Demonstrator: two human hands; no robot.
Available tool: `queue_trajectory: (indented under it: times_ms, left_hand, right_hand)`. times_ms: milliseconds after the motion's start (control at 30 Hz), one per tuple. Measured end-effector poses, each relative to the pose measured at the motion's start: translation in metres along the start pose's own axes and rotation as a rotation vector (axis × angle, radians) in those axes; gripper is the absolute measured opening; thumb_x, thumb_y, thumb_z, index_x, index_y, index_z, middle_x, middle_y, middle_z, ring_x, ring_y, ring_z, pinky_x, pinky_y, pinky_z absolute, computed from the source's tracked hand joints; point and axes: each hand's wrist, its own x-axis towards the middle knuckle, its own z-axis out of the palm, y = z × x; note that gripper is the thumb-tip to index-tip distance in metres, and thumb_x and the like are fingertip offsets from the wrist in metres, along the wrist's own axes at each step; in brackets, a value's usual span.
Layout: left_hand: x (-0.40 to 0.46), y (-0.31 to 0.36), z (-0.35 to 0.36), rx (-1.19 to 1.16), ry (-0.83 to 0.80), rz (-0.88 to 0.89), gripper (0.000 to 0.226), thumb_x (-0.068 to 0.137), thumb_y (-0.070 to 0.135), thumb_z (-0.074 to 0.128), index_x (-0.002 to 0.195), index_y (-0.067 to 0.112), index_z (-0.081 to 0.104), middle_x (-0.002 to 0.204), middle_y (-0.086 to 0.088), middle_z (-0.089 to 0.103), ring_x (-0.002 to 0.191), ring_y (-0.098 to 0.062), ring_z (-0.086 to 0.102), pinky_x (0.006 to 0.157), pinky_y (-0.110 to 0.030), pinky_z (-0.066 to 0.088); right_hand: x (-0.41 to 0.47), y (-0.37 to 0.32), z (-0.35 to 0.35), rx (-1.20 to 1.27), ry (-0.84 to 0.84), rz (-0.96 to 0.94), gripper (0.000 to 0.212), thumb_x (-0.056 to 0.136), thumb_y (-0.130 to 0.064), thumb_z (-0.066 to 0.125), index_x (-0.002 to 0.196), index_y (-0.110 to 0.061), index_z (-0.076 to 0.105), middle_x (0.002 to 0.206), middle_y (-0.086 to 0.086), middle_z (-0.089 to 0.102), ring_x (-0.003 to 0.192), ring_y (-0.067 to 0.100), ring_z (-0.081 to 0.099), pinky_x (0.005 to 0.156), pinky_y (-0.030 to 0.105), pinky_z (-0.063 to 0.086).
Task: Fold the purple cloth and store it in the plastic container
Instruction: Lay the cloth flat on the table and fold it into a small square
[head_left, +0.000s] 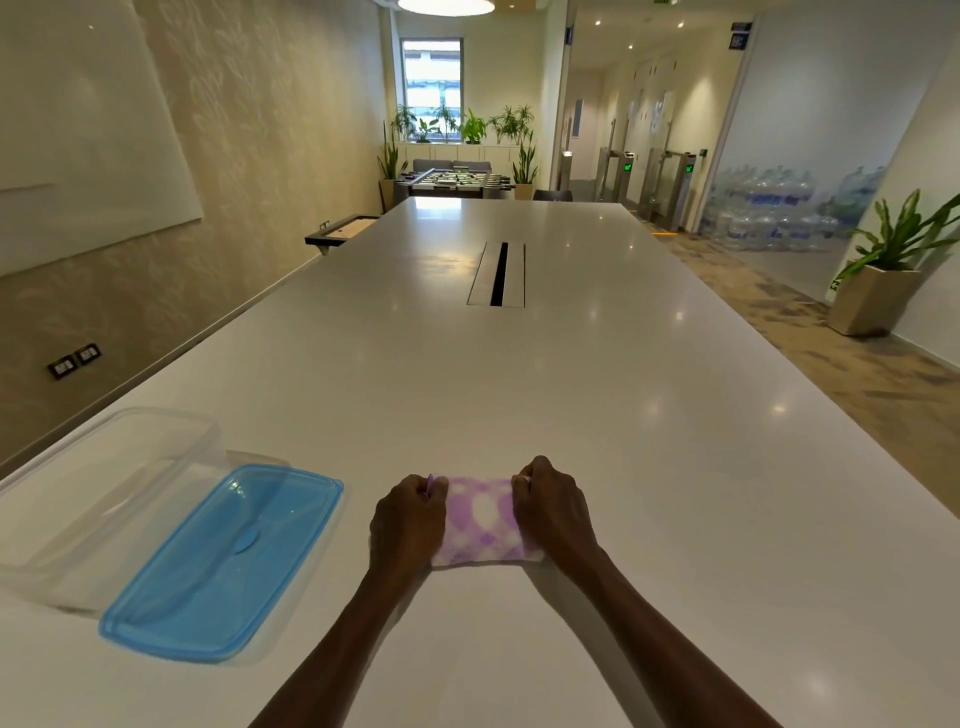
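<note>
The purple and white checked cloth (484, 522) lies folded into a small rectangle on the white table (571, 415), near its front edge. My left hand (408, 519) grips the cloth's left end, fingers curled round its far corner. My right hand (550, 512) grips the right end the same way. The clear plastic container (78, 499) stands open at the left of the table, with nothing visible inside. Its blue lid (223, 561) lies flat on the table between the container and my left hand.
A cable slot (500, 274) with metal flaps is set into the table's middle, farther away. A wall runs along the left side. A potted plant (883, 270) stands on the floor at the right.
</note>
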Motion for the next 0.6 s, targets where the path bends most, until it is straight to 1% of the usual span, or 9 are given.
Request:
queue_trajectory:
  times_ms: [67, 167, 267, 400, 500, 600]
  left_hand:
    - [-0.0017, -0.0009, 0.0, 0.062, 0.059, 0.053, 0.036, 0.095, 0.044, 0.046, 0.09, 0.015, 0.066, 0.089, -0.008, 0.073, 0.087, -0.031, 0.064, 0.071, -0.031, 0.041]
    - [-0.001, -0.0015, -0.0017, 0.097, 0.116, 0.154, 0.03, 0.094, 0.041, 0.049, 0.098, 0.019, 0.068, 0.091, -0.004, 0.073, 0.085, -0.025, 0.066, 0.07, -0.028, 0.042]
    - [0.0025, -0.0021, -0.0002, 0.058, 0.09, 0.208, 0.021, 0.093, 0.031, 0.053, 0.102, 0.019, 0.067, 0.099, -0.003, 0.07, 0.09, -0.023, 0.064, 0.074, -0.026, 0.041]
    - [0.0062, -0.0032, 0.0025, 0.007, 0.053, 0.14, 0.017, 0.094, 0.028, 0.053, 0.1, 0.019, 0.066, 0.098, -0.005, 0.073, 0.092, -0.026, 0.065, 0.073, -0.026, 0.039]
    - [0.0065, -0.0044, 0.0033, -0.025, 0.066, 0.101, 0.015, 0.093, 0.027, 0.055, 0.098, 0.019, 0.067, 0.097, -0.004, 0.074, 0.093, -0.026, 0.066, 0.073, -0.025, 0.037]
    - [0.0067, -0.0057, 0.0048, -0.055, 0.086, 0.08, 0.014, 0.092, 0.025, 0.058, 0.096, 0.018, 0.069, 0.094, -0.003, 0.074, 0.091, -0.024, 0.066, 0.072, -0.023, 0.035]
  right_hand:
    - [-0.001, -0.0003, 0.0003, -0.018, 0.005, -0.031, 0.02, 0.096, -0.027, 0.046, 0.099, -0.009, 0.056, 0.1, 0.011, 0.069, 0.094, 0.033, 0.063, 0.069, 0.033, 0.039]
    - [-0.0025, 0.0012, -0.0016, -0.001, 0.024, -0.082, 0.016, 0.094, -0.025, 0.047, 0.09, -0.012, 0.056, 0.094, 0.007, 0.064, 0.086, 0.029, 0.061, 0.066, 0.031, 0.037]
    - [-0.0055, 0.0002, -0.0036, 0.064, 0.046, -0.117, 0.013, 0.093, -0.025, 0.048, 0.084, -0.018, 0.054, 0.086, 0.0, 0.064, 0.078, 0.022, 0.058, 0.064, 0.031, 0.037]
    - [-0.0067, -0.0019, -0.0042, 0.088, 0.044, -0.128, 0.011, 0.093, -0.026, 0.048, 0.085, -0.022, 0.055, 0.082, -0.004, 0.067, 0.075, 0.018, 0.058, 0.062, 0.031, 0.04]
    - [-0.0061, -0.0006, -0.0039, 0.125, 0.033, -0.103, 0.011, 0.091, -0.027, 0.05, 0.083, -0.023, 0.057, 0.079, -0.007, 0.067, 0.073, 0.016, 0.057, 0.061, 0.029, 0.039]
    - [-0.0064, -0.0013, -0.0034, 0.119, 0.036, -0.096, 0.011, 0.089, -0.029, 0.052, 0.083, -0.023, 0.059, 0.08, -0.008, 0.067, 0.075, 0.015, 0.058, 0.061, 0.029, 0.039]
